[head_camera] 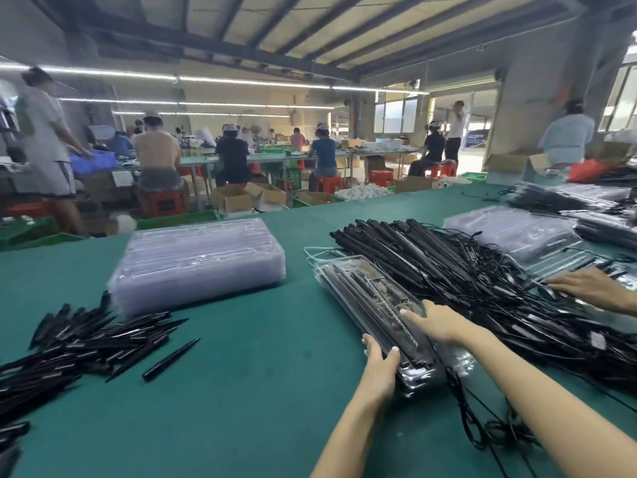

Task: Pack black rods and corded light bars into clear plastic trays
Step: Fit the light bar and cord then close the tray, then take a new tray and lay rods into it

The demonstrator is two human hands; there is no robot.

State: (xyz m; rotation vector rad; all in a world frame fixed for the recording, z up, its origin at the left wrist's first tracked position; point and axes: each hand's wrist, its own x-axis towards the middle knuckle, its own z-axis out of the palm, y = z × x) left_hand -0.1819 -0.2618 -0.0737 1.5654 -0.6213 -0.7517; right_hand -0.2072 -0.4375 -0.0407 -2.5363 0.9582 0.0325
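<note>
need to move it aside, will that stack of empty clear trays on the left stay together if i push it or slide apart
The stack of clear trays looks thin and glossy, so probably light and flexible. Its layers seem nested, so it may hold together under a low push. The green table cover looks cloth-like and may drag the bottom tray, so a high push could shear the top layers off.

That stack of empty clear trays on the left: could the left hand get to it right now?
Probably yes: bare green table lies between the left hand and the stack of empty trays, though it now grips the filled tray.
</note>
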